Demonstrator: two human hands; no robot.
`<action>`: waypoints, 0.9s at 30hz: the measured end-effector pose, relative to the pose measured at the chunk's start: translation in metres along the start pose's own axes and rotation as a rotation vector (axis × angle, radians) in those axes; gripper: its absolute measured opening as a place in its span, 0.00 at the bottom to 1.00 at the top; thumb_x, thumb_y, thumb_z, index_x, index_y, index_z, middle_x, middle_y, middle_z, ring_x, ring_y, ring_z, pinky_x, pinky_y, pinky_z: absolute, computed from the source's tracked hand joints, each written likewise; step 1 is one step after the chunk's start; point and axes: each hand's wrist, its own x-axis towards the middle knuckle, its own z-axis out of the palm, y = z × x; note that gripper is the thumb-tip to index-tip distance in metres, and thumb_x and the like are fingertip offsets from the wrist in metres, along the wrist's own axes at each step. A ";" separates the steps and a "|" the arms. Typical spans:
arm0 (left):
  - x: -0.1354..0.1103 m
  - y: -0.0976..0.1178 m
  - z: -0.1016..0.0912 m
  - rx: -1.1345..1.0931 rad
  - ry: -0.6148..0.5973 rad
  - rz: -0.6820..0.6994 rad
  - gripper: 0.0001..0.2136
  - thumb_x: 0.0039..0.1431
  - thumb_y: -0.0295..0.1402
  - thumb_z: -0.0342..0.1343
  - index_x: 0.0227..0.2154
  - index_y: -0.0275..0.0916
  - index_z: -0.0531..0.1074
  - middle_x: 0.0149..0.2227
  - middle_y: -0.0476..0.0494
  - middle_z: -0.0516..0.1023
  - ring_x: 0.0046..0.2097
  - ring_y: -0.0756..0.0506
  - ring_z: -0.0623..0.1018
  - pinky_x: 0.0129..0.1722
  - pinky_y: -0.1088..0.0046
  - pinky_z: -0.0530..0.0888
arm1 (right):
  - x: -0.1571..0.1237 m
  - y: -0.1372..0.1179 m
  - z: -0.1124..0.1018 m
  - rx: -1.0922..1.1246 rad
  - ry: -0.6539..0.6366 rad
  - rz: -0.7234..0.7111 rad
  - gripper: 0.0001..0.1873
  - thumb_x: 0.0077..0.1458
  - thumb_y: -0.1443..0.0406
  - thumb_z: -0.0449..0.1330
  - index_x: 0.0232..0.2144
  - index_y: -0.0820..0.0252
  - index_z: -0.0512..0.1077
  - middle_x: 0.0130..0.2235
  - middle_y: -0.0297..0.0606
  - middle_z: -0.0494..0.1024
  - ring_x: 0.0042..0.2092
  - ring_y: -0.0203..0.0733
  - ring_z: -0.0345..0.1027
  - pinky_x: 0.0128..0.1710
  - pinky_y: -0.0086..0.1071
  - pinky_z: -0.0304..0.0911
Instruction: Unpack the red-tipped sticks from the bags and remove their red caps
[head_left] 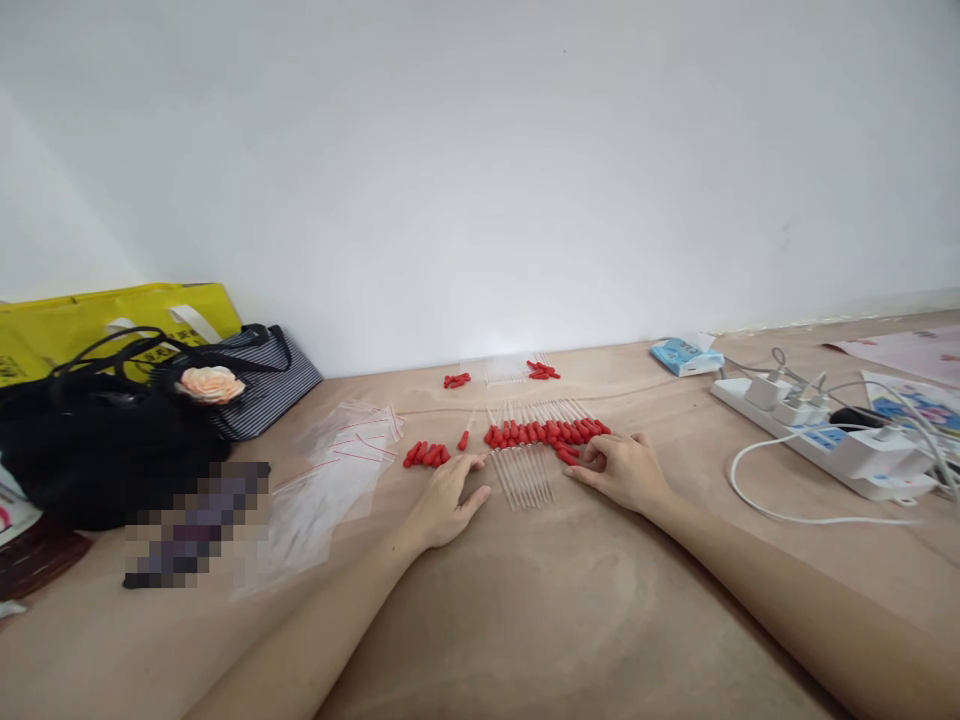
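Observation:
My left hand (445,500) rests on the table with thumb and fingers apart, holding nothing. It lies between a small heap of red rubber bulbs (427,455) and a row of thin clear tubes (521,478). My right hand (622,468) has its thumb and index finger closed at the end of a red rubber bulb (566,456), right of those tubes. Just beyond the hands lies a row of droppers with red bulbs (536,432), their clear stems pointing to the wall. A single dropper (463,438) lies apart at the row's left.
Clear zip bags (330,500) spread out on the left, near black (97,440) and striped bags (262,385). Farther back are more red bulbs (543,370) and clear tubes (506,370). A tissue pack (684,357) and a power strip (810,435) with cables are on the right.

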 end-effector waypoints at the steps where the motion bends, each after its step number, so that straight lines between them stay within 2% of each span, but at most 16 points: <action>1: 0.000 -0.001 0.001 0.018 0.040 -0.001 0.09 0.54 0.33 0.47 0.38 0.38 0.62 0.44 0.41 0.69 0.46 0.43 0.68 0.46 0.62 0.65 | 0.000 0.000 -0.001 0.006 0.002 -0.003 0.19 0.44 0.48 0.55 0.20 0.57 0.67 0.24 0.31 0.74 0.28 0.38 0.65 0.33 0.33 0.45; 5: 0.001 -0.007 0.001 0.219 0.229 -0.036 0.06 0.53 0.34 0.48 0.33 0.39 0.66 0.37 0.43 0.71 0.41 0.41 0.68 0.43 0.59 0.64 | -0.001 -0.001 -0.001 0.002 0.014 0.000 0.19 0.48 0.49 0.52 0.19 0.58 0.66 0.22 0.31 0.73 0.28 0.37 0.65 0.32 0.32 0.45; 8: 0.008 -0.012 -0.003 0.396 0.291 -0.098 0.08 0.52 0.35 0.49 0.33 0.39 0.68 0.38 0.40 0.71 0.42 0.38 0.66 0.42 0.56 0.62 | 0.000 -0.001 0.001 -0.008 0.024 0.005 0.19 0.50 0.52 0.51 0.18 0.58 0.66 0.22 0.31 0.73 0.28 0.37 0.65 0.31 0.32 0.44; 13: 0.030 -0.021 -0.005 0.572 0.294 -0.132 0.08 0.52 0.35 0.49 0.31 0.38 0.70 0.43 0.36 0.68 0.47 0.36 0.64 0.47 0.52 0.57 | 0.000 0.001 0.004 -0.018 0.044 -0.003 0.19 0.52 0.53 0.50 0.18 0.59 0.66 0.22 0.31 0.73 0.28 0.36 0.64 0.31 0.31 0.43; 19: 0.043 -0.017 0.001 0.527 0.277 -0.173 0.07 0.51 0.30 0.46 0.28 0.34 0.69 0.41 0.32 0.67 0.46 0.34 0.64 0.46 0.50 0.58 | -0.002 -0.002 0.005 -0.041 0.079 -0.043 0.19 0.54 0.55 0.48 0.19 0.59 0.68 0.24 0.34 0.74 0.28 0.36 0.63 0.31 0.32 0.42; 21: 0.038 -0.013 0.002 0.444 0.325 -0.191 0.07 0.52 0.29 0.45 0.28 0.35 0.67 0.39 0.33 0.67 0.47 0.34 0.64 0.45 0.51 0.60 | -0.004 -0.006 0.005 -0.066 0.064 -0.073 0.19 0.53 0.56 0.48 0.19 0.59 0.68 0.23 0.35 0.74 0.28 0.36 0.63 0.32 0.33 0.41; 24: 0.026 -0.009 0.006 -0.021 0.448 -0.293 0.04 0.53 0.31 0.45 0.26 0.38 0.62 0.35 0.39 0.67 0.45 0.37 0.67 0.47 0.50 0.60 | -0.007 -0.015 0.005 -0.083 0.004 -0.142 0.14 0.52 0.59 0.50 0.22 0.57 0.70 0.24 0.34 0.74 0.30 0.37 0.62 0.33 0.34 0.41; 27: 0.015 -0.007 0.016 -0.400 0.490 -0.409 0.03 0.55 0.32 0.44 0.27 0.39 0.57 0.31 0.43 0.68 0.37 0.41 0.72 0.43 0.52 0.67 | -0.008 -0.021 0.005 -0.094 -0.045 -0.194 0.11 0.52 0.63 0.50 0.29 0.54 0.72 0.28 0.35 0.75 0.33 0.38 0.62 0.33 0.35 0.41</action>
